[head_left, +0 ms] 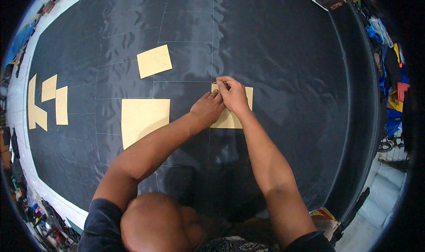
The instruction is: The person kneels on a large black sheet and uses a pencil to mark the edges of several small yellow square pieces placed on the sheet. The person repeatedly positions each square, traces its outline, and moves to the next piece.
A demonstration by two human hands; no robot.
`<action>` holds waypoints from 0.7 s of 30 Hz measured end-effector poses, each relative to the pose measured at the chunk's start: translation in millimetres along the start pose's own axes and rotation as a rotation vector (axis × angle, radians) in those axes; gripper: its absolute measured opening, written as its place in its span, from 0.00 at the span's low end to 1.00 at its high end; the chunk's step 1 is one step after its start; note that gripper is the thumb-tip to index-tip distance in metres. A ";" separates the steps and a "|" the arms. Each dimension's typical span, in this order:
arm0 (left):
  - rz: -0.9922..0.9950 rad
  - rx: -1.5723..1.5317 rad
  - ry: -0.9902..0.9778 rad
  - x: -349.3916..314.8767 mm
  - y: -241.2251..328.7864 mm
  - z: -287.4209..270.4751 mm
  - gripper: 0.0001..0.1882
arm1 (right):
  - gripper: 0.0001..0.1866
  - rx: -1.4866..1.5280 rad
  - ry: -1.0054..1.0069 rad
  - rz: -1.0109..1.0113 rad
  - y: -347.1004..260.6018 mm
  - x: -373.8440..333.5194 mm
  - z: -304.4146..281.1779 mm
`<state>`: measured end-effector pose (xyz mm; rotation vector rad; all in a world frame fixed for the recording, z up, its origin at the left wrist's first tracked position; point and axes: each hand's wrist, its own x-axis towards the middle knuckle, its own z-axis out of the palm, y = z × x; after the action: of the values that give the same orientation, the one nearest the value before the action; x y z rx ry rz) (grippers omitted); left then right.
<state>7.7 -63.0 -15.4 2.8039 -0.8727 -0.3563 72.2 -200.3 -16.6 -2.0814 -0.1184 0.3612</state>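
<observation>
A pale yellow card template (226,120) lies flat on a large sheet of black fabric (283,44). My left hand (209,108) rests on the card's left side, fingers stretched toward its upper left corner. Close beside it, my right hand (235,96) pinches a thin pen-like stick (227,80) at the card's top edge; its exact kind is too small to make out. The tip is near the upper left corner, partly hidden by the fingers. Thin pale lines mark rectangles on the fabric left of and above the card.
A bigger yellow card (145,119) lies to the left, partly under my left forearm. Another, tilted card (154,61) lies farther away. Several angular card pieces (61,105) sit at the far left. A rolled black edge (354,97) borders the right; clutter surrounds the table.
</observation>
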 end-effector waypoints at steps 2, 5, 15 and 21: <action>0.005 0.004 -0.012 1.3 0.4 1.1 0.23 | 0.14 -0.033 -0.004 0.008 0.5 -1.0 -0.9; -0.007 0.030 -0.050 1.8 -2.4 4.1 0.34 | 0.14 -0.101 -0.018 -0.030 -3.5 0.0 -2.1; -0.063 0.132 -0.162 18.4 12.7 -17.4 0.36 | 0.13 -0.263 0.234 0.017 49.2 -15.9 -77.4; -0.023 0.286 -0.206 32.3 25.8 -17.8 0.33 | 0.13 -0.092 0.264 0.072 74.4 -15.0 -85.2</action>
<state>24.8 -100.7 2.3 3.0825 -1.0063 -0.5745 79.1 -312.4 -36.7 -2.2081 0.0989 0.1232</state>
